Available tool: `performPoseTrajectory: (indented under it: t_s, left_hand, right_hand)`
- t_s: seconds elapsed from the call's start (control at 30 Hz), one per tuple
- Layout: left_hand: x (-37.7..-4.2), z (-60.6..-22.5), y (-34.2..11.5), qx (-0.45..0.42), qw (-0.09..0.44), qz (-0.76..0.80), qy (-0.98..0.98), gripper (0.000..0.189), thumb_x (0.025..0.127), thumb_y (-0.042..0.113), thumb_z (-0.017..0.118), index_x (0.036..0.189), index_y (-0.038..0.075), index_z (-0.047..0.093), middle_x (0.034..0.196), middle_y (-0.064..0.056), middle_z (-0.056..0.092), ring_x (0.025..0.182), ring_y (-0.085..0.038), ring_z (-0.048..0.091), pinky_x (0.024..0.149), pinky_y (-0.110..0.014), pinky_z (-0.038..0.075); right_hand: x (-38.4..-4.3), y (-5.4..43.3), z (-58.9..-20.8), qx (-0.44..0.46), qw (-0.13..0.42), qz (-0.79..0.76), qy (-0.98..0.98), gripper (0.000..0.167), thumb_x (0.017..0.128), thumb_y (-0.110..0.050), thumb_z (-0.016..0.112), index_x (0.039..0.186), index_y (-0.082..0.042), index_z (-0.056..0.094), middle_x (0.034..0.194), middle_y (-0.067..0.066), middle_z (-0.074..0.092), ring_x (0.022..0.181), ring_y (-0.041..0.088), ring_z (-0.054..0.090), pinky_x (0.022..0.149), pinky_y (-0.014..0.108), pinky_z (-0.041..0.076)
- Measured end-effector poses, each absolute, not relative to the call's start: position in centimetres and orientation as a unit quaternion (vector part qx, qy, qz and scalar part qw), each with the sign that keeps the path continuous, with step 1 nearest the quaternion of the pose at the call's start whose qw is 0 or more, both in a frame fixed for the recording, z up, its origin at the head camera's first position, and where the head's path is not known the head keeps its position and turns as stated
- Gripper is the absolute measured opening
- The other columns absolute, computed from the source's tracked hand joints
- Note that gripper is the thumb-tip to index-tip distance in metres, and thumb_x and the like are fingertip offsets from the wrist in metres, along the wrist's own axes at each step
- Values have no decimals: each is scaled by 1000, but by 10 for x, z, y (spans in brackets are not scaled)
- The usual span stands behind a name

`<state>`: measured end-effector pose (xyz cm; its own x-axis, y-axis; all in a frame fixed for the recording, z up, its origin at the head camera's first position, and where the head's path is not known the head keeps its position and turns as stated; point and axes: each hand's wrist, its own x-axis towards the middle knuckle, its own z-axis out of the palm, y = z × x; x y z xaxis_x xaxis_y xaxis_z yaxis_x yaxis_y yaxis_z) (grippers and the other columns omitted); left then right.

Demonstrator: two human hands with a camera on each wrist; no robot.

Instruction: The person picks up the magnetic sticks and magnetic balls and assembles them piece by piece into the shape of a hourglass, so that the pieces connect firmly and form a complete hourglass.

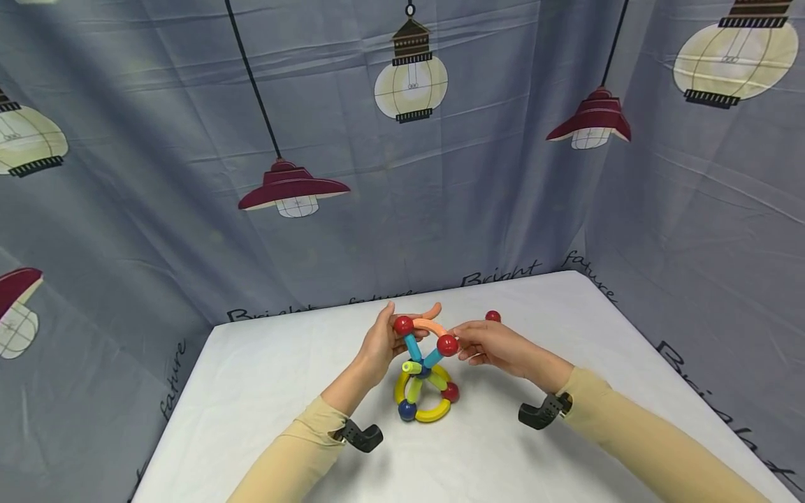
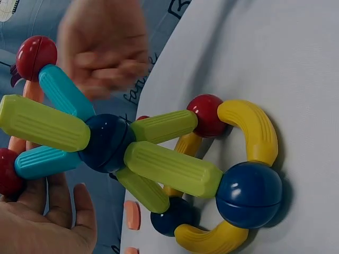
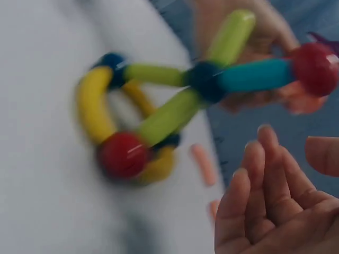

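A ball-and-stick toy structure (image 1: 423, 370) stands on the white table on a ring of curved yellow sticks (image 2: 254, 129) and balls. Green sticks (image 2: 175, 168) rise from the ring to a dark blue ball (image 2: 108, 143). Two light blue sticks (image 1: 412, 347) lead up to red balls, joined by an orange curved stick (image 1: 430, 326). My left hand (image 1: 377, 347) holds the structure at the upper left red ball (image 1: 404, 325), with its fingers behind. Beside the upper right red ball (image 1: 447, 345) is my right hand (image 1: 497, 347), its fingers loosely bent and nothing in its grasp.
A loose red ball (image 1: 493, 316) lies on the table (image 1: 283, 370) beyond my right hand. Loose orange sticks (image 3: 204, 165) lie behind the structure. A grey-blue curtain (image 1: 352, 237) with printed lamps hangs around the table's far and right edges.
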<state>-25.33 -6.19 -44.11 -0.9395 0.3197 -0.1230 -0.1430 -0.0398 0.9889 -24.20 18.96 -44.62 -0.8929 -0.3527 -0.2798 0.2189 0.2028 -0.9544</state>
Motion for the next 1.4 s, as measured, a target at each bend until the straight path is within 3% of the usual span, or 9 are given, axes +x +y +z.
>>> performPoseTrajectory:
  t_s: [0.13,0.27,0.47,0.63,0.83,1.2,1.4]
  left_hand:
    - [-252,-441,-63,62,164,720,672,70,105,62,32,108,8,77,104,-11,77,110,-28,63,101,-41,44]
    - [-252,-441,-63,68,166,721,670,63,107,56,36,107,8,77,103,-9,77,110,-25,64,101,-39,44]
    - [-253,-441,-63,72,164,725,665,56,109,47,37,111,6,75,101,-7,78,111,-25,65,103,-40,46]
    - [-252,-441,-65,65,167,726,664,53,107,49,41,117,7,72,108,-11,76,112,-26,67,105,-41,46]
    - [-251,-439,-74,55,164,741,649,41,106,37,45,124,6,66,109,-10,76,107,-24,70,102,-39,49]
    - [-241,-430,-106,47,202,726,656,44,103,32,49,135,5,64,121,-13,72,114,-23,67,103,-41,49]
    - [-238,-428,-121,30,212,714,667,47,104,35,54,136,0,55,120,-16,72,112,-26,67,98,-38,53]
  right_hand:
    - [-227,190,-471,-59,209,-546,809,36,98,-27,67,123,-1,66,98,10,70,86,25,64,74,36,55]
    - [-213,183,-491,-92,200,-478,850,46,91,-26,76,128,-3,62,96,7,65,81,24,61,66,36,54]
    - [-206,173,-502,-129,152,-432,879,52,86,-26,82,128,-3,62,98,1,64,85,20,58,70,34,51]
    - [-207,169,-504,-126,138,-416,890,48,86,-25,82,127,-5,66,98,-2,66,87,18,58,75,35,52]
    - [-216,166,-506,-135,133,-410,892,44,90,-20,77,130,-6,67,105,-2,66,91,18,58,82,36,53]
    - [-248,153,-511,-145,163,-459,862,33,94,-12,70,128,-9,69,112,2,68,87,22,59,68,34,54]
    - [-262,137,-511,-144,152,-466,859,34,93,-11,72,127,-9,70,114,3,69,95,22,61,79,35,56]
